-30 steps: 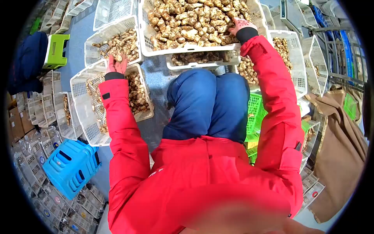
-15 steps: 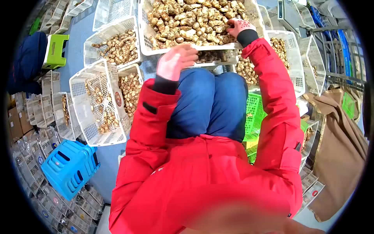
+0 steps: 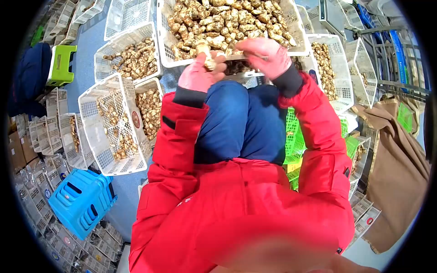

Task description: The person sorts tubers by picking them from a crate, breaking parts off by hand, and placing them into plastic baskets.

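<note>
My left hand (image 3: 198, 75) is closed round a pale matsutake mushroom (image 3: 206, 55), held tilted above my knees at the front edge of the big white crate. To its right my right hand (image 3: 268, 57) hangs over the crate's rim, fingers pointing left, slightly blurred, with a gap between fingers and thumb. Nothing shows in it. Behind both hands the white plastic crate (image 3: 298, 32) is heaped with brown-and-cream matsutake mushrooms (image 3: 223, 25).
White crates of mushrooms stand at left (image 3: 104, 118), upper left (image 3: 157, 50) and right (image 3: 343, 73). A green basket (image 3: 295, 136) sits beside my right thigh. Blue stool (image 3: 82, 200) and green stool (image 3: 61, 66) stand to the left; brown cloth (image 3: 396, 173) hangs at right.
My right hand has come back from the mushroom pile toward my left hand. A mushroom is now in my left hand, which held nothing visible before.
</note>
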Available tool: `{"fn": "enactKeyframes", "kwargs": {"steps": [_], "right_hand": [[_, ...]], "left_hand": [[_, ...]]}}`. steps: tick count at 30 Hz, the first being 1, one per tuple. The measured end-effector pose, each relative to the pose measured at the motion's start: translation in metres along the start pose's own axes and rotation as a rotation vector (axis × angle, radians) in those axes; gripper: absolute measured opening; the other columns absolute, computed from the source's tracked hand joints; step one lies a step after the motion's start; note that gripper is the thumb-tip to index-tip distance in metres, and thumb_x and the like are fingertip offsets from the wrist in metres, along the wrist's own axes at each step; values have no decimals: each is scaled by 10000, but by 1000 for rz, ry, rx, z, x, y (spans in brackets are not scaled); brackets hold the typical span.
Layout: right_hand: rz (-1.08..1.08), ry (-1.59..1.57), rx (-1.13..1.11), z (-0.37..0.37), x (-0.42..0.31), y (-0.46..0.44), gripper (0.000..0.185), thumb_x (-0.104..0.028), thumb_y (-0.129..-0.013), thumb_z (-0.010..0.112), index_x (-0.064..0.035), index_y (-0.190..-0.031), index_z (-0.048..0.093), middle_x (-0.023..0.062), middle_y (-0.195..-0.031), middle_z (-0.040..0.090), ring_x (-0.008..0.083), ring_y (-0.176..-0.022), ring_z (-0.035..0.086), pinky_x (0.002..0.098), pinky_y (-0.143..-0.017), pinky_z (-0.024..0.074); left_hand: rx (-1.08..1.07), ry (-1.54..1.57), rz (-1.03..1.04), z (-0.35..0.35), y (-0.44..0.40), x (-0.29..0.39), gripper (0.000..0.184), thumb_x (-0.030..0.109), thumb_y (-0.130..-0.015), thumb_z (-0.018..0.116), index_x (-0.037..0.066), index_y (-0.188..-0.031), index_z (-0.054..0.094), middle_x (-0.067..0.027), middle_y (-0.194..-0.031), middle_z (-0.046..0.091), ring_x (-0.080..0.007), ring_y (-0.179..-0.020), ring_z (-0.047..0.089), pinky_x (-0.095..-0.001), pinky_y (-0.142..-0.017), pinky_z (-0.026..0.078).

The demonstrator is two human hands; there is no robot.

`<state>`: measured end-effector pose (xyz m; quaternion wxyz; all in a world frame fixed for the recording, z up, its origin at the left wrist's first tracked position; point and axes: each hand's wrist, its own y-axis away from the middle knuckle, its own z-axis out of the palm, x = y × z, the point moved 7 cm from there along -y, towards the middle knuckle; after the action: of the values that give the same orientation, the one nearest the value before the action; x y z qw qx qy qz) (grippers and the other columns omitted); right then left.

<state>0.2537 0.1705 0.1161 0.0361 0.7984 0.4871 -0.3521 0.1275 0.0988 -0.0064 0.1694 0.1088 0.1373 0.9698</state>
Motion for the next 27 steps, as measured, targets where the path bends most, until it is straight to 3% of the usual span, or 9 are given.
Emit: {"fn": "enactKeyframes", "kwargs": {"steps": [2, 4, 8, 10, 12, 15, 18, 21, 27], "right_hand": [[259, 122, 251, -18, 100, 12, 332, -194, -779, 534, -100, -1098, 540, 133, -1008, 593, 296, -907, 566, 364, -790, 448], [717, 362, 82, -34, 182, 26, 439, -323, -785, 527, -127, -1175, 487, 144, -1065, 575, 285, -961, 559, 361, -825, 437], [876, 747, -240, -10, 221, 19, 495, -394, -765, 545, -167, -1198, 468, 114, -1115, 560, 266, -1012, 545, 374, -853, 433], [881, 707, -207, -13, 218, 16, 463, -362, -766, 548, -185, -1189, 483, 121, -1103, 564, 265, -1012, 544, 375, -851, 435], [852, 535, -47, -26, 230, 25, 381, -264, -777, 574, -177, -1145, 530, 97, -997, 609, 233, -931, 586, 352, -781, 474], [884, -825, 293, -25, 227, 57, 407, -168, -789, 616, -136, -1179, 503, 41, -858, 579, 146, -753, 570, 265, -722, 485], [456, -1468, 267, -24, 159, 50, 486, -132, -817, 575, -120, -1264, 385, 85, -1028, 542, 194, -874, 566, 306, -796, 487], [497, -1430, 326, -13, 117, 41, 584, -183, -826, 573, -147, -1326, 274, 103, -1144, 485, 217, -1055, 489, 316, -875, 422], [486, -1288, 223, -28, 78, 59, 619, -124, -808, 579, -50, -1323, 243, 150, -1104, 484, 194, -959, 515, 319, -847, 425]], "left_hand": [[98, -285, 258, -11, 13, 34, 327, 305, -915, 388, 36, -1087, 463, -138, -985, 573, -263, -845, 580, -363, -691, 481], [27, -180, 286, -11, 31, 67, 323, 294, -909, 408, 38, -1097, 460, -145, -1004, 571, -274, -866, 581, -372, -695, 498], [-74, -67, 372, -66, 53, 151, 340, 299, -897, 435, 35, -1109, 459, -153, -1122, 523, -274, -982, 546, -371, -771, 514], [204, -163, 452, -88, 60, 181, 414, 343, -874, 474, 30, -1142, 427, -162, -1173, 489, -278, -1053, 509, -403, -796, 497], [363, -38, 415, -107, 60, 196, 647, 414, -837, 513, 17, -1285, 268, -189, -1252, 423, -295, -1143, 441, -426, -871, 448], [356, -147, 516, -81, 64, 180, 620, 401, -860, 477, 9, -1295, 275, -200, -1301, 362, -290, -1184, 398, -412, -894, 432], [314, -328, 556, -40, 48, 136, 569, 387, -881, 440, 0, -1279, 311, -197, -1294, 375, -295, -1149, 431, -377, -897, 428], [148, -427, 394, -2, 22, 84, 555, 366, -885, 440, -26, -1260, 319, -210, -1246, 417, -291, -1111, 460, -369, -877, 439], [126, -532, 260, 19, 15, 35, 466, 306, -909, 397, -37, -1222, 368, -197, -1187, 474, -243, -1019, 528, -313, -834, 459]]}}
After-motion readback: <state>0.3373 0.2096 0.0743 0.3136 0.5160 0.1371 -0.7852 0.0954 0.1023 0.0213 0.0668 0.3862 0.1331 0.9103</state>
